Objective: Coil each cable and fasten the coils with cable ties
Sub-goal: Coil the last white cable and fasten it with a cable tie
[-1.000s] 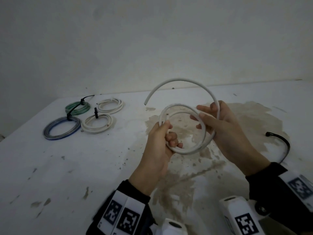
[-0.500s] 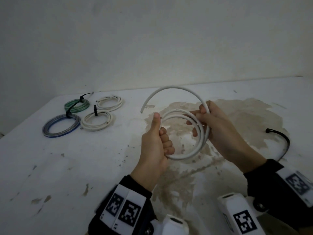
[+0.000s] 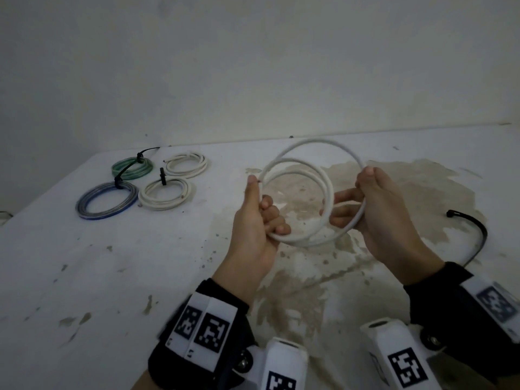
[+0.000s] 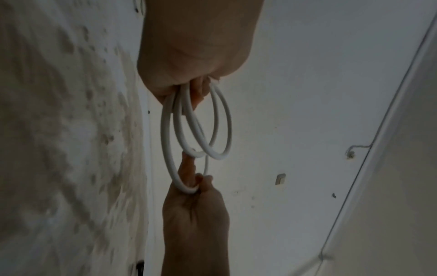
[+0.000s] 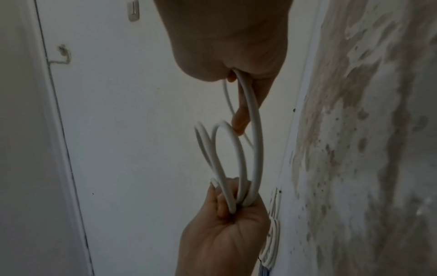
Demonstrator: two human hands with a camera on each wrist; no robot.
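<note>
- Upper left of the head view: four finished coils lie on the table (image 3: 84, 277), a blue coil (image 3: 107, 200), a green coil (image 3: 132, 168) and two white coils (image 3: 166, 194), most with a black tie round them.
- Centre: the white cable (image 3: 306, 192) is held in the air above the stained patch. A second ago its free end stuck out as an open arc up and to the left; now that end has been brought round to the left hand's thumb, so the cable makes closed loops. I judge the coiling of this one nearly done, with tying next.
- Left hand (image 3: 254, 226): fingers curled round the bunched loops at the coil's left side, thumb pressed up along them at the cable end. The grip is closed on the cable.
- Right hand (image 3: 377, 209): thumb on top and fingers beneath pinch the outer loop at the coil's right side; the right wrist view shows one fingertip (image 5: 238, 127) touching an inner loop. Also closed on the cable.
- Right edge: a loose black tie (image 3: 475, 235) lies on the table, just beside the right wrist.
</note>
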